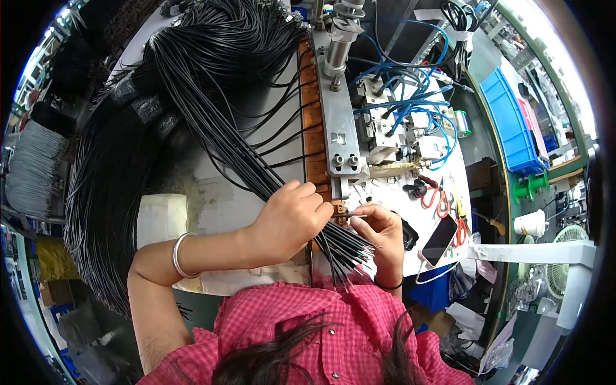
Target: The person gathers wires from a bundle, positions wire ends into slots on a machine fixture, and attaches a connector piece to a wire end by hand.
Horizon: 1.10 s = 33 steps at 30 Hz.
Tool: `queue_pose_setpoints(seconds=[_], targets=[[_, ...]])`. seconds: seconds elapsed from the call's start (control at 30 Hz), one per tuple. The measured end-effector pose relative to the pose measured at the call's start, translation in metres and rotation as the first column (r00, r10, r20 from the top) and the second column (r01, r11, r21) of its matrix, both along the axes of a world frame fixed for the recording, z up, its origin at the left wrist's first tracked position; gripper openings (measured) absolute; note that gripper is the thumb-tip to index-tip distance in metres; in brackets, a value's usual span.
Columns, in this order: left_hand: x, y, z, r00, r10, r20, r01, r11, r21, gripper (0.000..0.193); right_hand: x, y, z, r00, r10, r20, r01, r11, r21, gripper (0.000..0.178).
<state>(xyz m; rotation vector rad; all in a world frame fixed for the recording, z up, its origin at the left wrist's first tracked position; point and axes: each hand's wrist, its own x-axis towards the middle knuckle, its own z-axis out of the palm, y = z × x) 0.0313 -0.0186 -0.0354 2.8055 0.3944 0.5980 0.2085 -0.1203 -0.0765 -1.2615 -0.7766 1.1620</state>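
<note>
One black cable [347,215] is pinched in the right hand [383,236] beside the orange strip [314,142], while the left hand [290,218] curls over the cable bundle [240,151], its hold impossible to tell. Keeping that cable straight and clear of the loose ends [351,248] should help

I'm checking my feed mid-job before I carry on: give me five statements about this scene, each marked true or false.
1. The left hand is over the black cables. True.
2. The phone is in the right hand. False: the phone lies apart, to the right of the right hand.
3. A silver bracelet circles the left wrist. True.
4. The blue crate is left of the cables. False: the blue crate is to their right.
5. An orange strip runs alongside a metal bar. True.
</note>
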Motion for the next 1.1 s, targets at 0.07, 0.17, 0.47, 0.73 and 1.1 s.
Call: queue_pose_setpoints(seconds=[0.07, 0.17, 0.47, 0.73, 1.1], targets=[[-0.001, -0.001, 0.001, 1.000, -0.003, 0.008, 0.003, 1.000, -0.014, 0.017, 0.001, 0.000, -0.002, 1.000, -0.017, 0.003, 0.017, 0.999, 0.030, 0.012], [-0.003, -0.002, 0.002, 0.999, -0.034, -0.032, 0.034, 0.999, -0.016, 0.017, -0.002, 0.000, -0.001, 0.999, -0.045, 0.012, 0.045, 0.998, 0.038, 0.010], [-0.001, -0.003, 0.006, 0.999, 0.027, 0.022, -0.027, 0.999, -0.022, 0.017, 0.004, -0.003, -0.007, 0.972, 0.081, -0.223, -0.065, 0.995, 0.075, 0.008], [-0.001, -0.002, 0.003, 1.000, 0.001, -0.011, -0.002, 0.999, -0.053, 0.017, 0.007, -0.001, -0.005, 0.993, 0.020, -0.116, -0.019, 1.000, 0.007, 0.006], [-0.004, 0.000, 0.002, 0.998, 0.001, -0.066, -0.003, 1.000, -0.025, 0.019, 0.010, 0.009, -0.020, 0.993, 0.077, -0.092, -0.085, 0.993, -0.080, 0.012]])
